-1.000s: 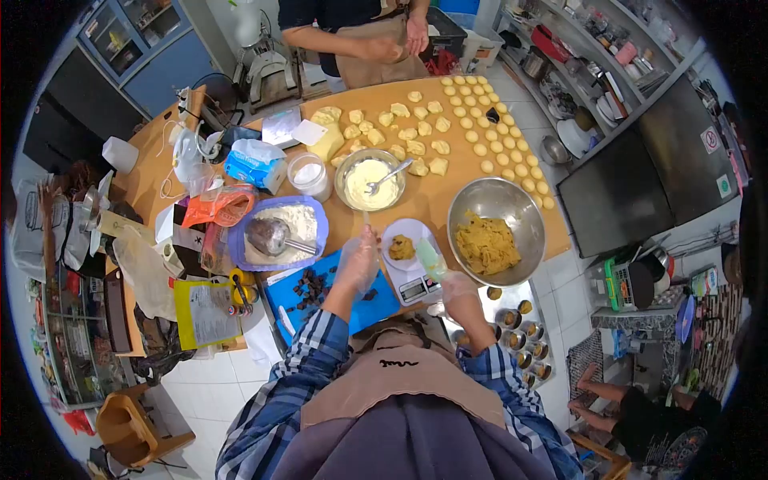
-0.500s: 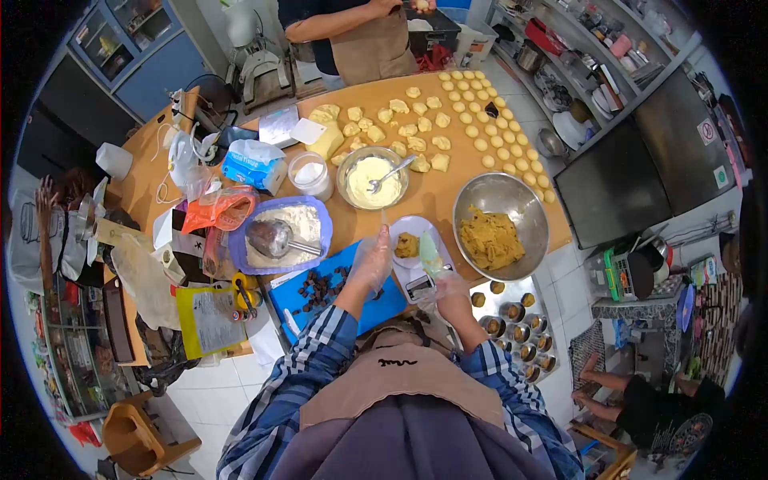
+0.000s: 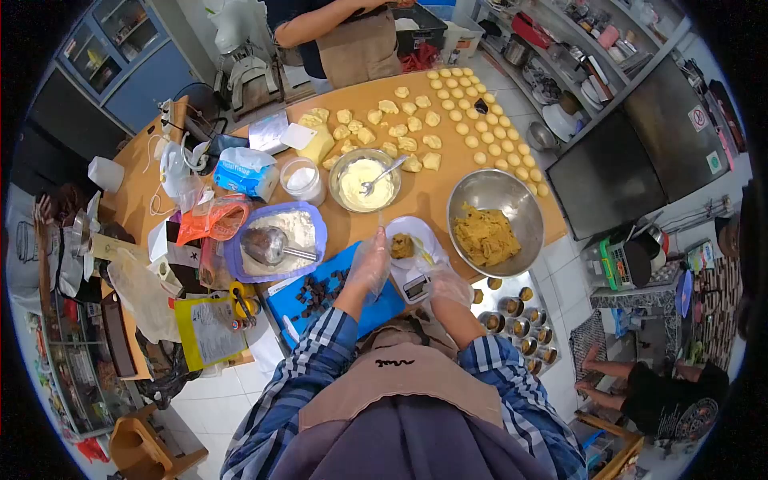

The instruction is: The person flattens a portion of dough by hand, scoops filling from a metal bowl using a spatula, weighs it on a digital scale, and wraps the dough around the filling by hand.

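My left hand (image 3: 370,268), in a clear plastic glove, is held edge-on over the blue board (image 3: 384,304) with dark chunks (image 3: 316,298), its fingers stretched forward and nothing visible in them. Just right of it, a brownish-yellow dough lump (image 3: 402,246) sits on the white scale (image 3: 426,234). My right hand (image 3: 450,290), also gloved, is closed around a pale green spatula (image 3: 422,254), seen almost edge-on beside the lump. A steel bowl (image 3: 524,200) of yellow-brown dough (image 3: 486,236) stands to the right. Left of the scale's far side is a bowl of cream-coloured mixture (image 3: 366,185) with a spoon.
Filled small tins (image 3: 512,306) stand on a tray (image 3: 566,340) at lower right. Dough pieces (image 3: 366,135) and rows of dough balls (image 3: 482,126) lie farther back. A purple flour tub (image 3: 237,260) is at left. Another person (image 3: 356,48) stands across the table.
The view has shifted slightly. The spatula has turned from broadside to nearly edge-on over the scale. The person across the table has moved their hands up and away.
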